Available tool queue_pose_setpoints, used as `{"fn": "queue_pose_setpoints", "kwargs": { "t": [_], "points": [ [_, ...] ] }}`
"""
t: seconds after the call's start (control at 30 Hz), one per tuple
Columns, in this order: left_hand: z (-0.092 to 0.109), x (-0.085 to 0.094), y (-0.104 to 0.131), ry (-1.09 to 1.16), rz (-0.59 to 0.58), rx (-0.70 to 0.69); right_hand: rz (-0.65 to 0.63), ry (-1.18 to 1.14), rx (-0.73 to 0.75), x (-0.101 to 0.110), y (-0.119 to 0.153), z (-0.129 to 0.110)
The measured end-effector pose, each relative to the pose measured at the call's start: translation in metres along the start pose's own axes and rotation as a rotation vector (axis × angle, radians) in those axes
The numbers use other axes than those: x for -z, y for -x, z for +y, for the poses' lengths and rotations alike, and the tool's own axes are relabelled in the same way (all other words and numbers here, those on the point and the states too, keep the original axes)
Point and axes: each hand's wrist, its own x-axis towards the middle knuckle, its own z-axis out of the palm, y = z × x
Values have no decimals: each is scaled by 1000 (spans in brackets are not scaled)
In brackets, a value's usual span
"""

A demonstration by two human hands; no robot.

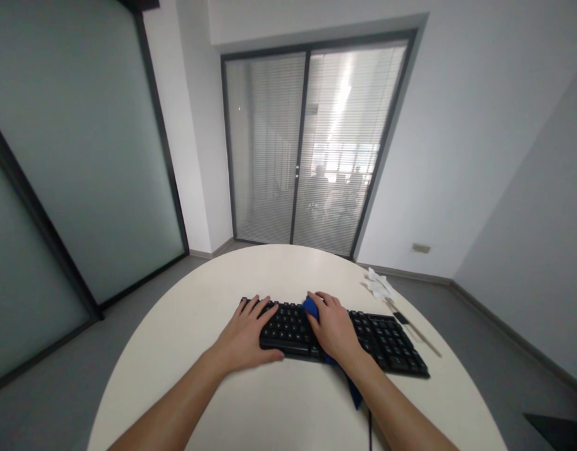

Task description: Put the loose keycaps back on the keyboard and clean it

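Note:
A black keyboard (391, 341) lies at a slant across a round white table. My left hand (244, 338) rests on its left end, fingers spread over the keys and thumb stretched along the near edge. Bunched under the fingers of my right hand (336, 329) is a blue cloth (310, 307), pressed on the keys right of the middle. More of this cloth hangs out below my right wrist, past the keyboard's near edge. My palm and forearm hide part of the cloth and some keys.
At the table's (194, 313) right side lies a thin light stick (422, 336) with a dark band, beside a crumpled white piece (378, 284) that looks like tissue or cloth. A black cable (370, 429) runs toward me. Glass doors (269, 144) with blinds stand beyond.

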Motion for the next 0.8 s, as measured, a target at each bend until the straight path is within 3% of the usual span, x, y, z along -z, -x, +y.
{"fn": "queue_pose_setpoints", "kwargs": {
  "t": [0.27, 0.53, 0.67, 0.8],
  "points": [
    [-2, -1, -1, -7, -7, -4, -229, -205, 200, 2, 1, 10],
    [-1, -1, -2, 2, -2, 3, -345, -298, 416, 12, 11, -13],
    [-2, -2, -3, -2, -11, 9, -421, -354, 482, 24, 11, -20],
    [-2, 0, -2, -5, -19, 16, -469, -345, 472, 35, 9, -13]
  ]
}}
